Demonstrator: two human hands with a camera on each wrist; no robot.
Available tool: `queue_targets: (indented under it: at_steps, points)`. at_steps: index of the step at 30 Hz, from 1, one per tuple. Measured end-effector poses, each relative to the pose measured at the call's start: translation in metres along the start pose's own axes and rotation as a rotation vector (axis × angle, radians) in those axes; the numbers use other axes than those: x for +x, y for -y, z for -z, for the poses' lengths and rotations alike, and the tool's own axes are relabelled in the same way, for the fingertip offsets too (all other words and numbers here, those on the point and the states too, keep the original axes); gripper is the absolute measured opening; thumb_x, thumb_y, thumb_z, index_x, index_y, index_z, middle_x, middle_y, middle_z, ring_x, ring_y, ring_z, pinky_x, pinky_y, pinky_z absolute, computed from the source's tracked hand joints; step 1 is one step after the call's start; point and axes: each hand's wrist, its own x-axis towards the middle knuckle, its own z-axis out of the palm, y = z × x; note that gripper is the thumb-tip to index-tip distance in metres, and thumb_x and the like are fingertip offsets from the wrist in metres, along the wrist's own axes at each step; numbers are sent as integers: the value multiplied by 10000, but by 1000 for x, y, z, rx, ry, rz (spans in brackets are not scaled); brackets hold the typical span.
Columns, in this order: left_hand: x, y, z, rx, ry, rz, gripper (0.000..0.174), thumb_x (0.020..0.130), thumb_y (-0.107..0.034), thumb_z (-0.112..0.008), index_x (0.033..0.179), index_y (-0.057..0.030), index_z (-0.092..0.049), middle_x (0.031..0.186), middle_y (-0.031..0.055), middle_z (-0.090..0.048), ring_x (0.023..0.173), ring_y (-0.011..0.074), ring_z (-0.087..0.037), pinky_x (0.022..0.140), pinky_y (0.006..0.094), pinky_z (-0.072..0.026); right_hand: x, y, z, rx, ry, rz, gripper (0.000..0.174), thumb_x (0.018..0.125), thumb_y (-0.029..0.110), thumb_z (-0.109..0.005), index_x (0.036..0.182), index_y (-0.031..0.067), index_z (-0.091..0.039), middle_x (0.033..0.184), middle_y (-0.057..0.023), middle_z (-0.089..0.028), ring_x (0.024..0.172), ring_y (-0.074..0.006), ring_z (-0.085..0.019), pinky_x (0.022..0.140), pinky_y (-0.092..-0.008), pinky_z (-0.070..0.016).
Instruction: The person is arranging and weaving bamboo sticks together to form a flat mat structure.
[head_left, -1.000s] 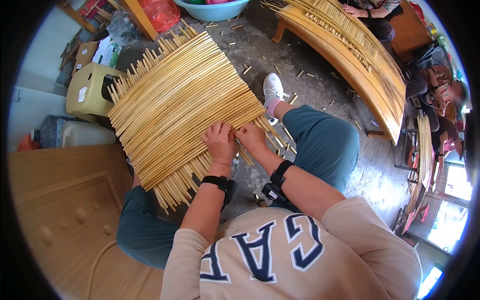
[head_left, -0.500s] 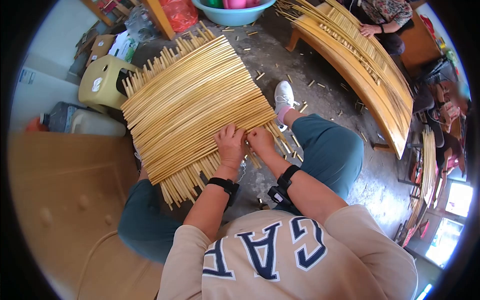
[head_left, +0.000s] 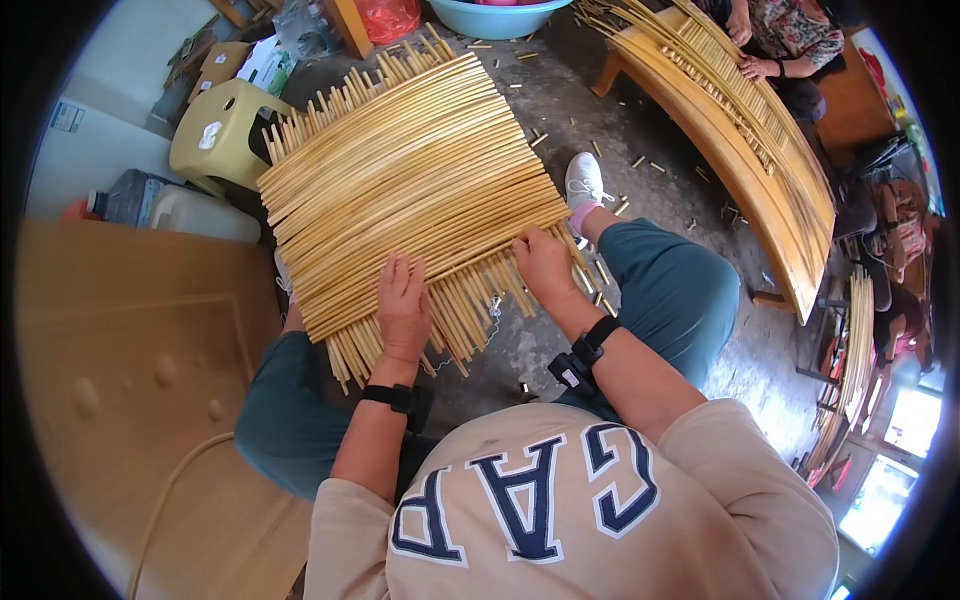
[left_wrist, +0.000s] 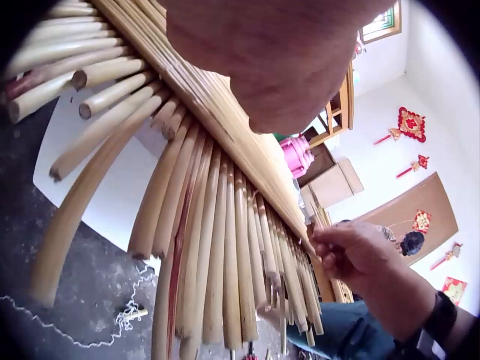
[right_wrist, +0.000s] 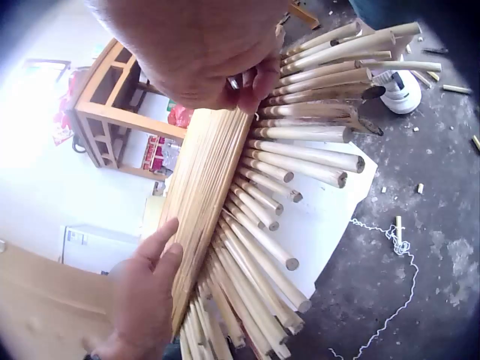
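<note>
A mat of thin, straw-coloured sticks (head_left: 410, 165) lies before the person's knees, with crosswise stick ends (head_left: 465, 315) jutting past its near edge. On the left part of that edge the left hand (head_left: 403, 310) rests with fingers extended; the right wrist view shows this hand (right_wrist: 146, 300) too, index finger and thumb spread. Near the edge's right end the right hand (head_left: 547, 268) has curled fingers. In the left wrist view the right hand (left_wrist: 367, 259) pinches the edge stick between thumb and fingers. Its palm side is hidden in the head view.
White string (right_wrist: 397, 247) lies on the grey floor below the mat. A yellowish stool (head_left: 215, 130) and a jug (head_left: 205, 215) stand at left, a blue basin (head_left: 500, 18) beyond. Another person's hands (head_left: 760, 68) are over a wooden bench (head_left: 740, 190) at right. Short stick pieces litter the floor.
The left hand has moved left along the near edge, away from the right hand, and its fingers have straightened. The right hand stays near the right end. The head view has shifted slightly.
</note>
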Motion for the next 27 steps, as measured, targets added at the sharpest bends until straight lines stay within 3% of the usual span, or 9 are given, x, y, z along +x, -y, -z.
queue_targets:
  at_steps: [2,5,8,13,20,27]
  points:
    - [0,-5,-5,-27,2,-4,352,761,-14,-558,1111,-54,-561,1170,174,-505,1146,353,-422,957,427,-342,-4,7,2,20,-96,237,104,765,90,-535,841,58,-599,859,-136,-571,763,-330,-557,681,-416,-460]
    - [0,-8,-12,-3,10,-42,329,742,-20,-587,1067,-67,-586,1154,162,-515,1138,347,-431,952,438,-345,-5,6,-1,-115,-200,391,214,733,51,-531,942,49,-578,947,-134,-509,873,-314,-502,748,-388,-437]
    - [-2,-4,-19,-41,-40,-25,262,724,-35,-618,983,-72,-617,1111,140,-537,1108,331,-456,910,432,-361,-1,-4,-9,-177,-171,546,292,694,40,-536,985,29,-570,939,-133,-499,911,-301,-471,786,-383,-414]
    - [0,1,-32,-82,-154,26,183,681,-75,-676,857,-104,-638,1036,83,-563,1015,284,-503,811,395,-348,-1,-10,-13,-194,-108,572,309,679,55,-541,985,29,-572,898,-115,-510,862,-283,-486,757,-392,-413]
    - [2,0,-31,-90,-171,24,174,663,-82,-690,823,-116,-631,1012,73,-565,989,274,-504,825,390,-334,11,-5,-14,-134,-161,479,178,611,104,-642,757,85,-542,794,-62,-499,813,-263,-494,682,-376,-408]
    - [4,-4,-31,-115,-147,67,196,641,-85,-702,816,-124,-621,1016,63,-548,996,262,-491,839,397,-313,19,-6,-10,-52,-124,511,227,557,106,-680,728,96,-532,789,-60,-495,798,-266,-499,675,-380,-409]
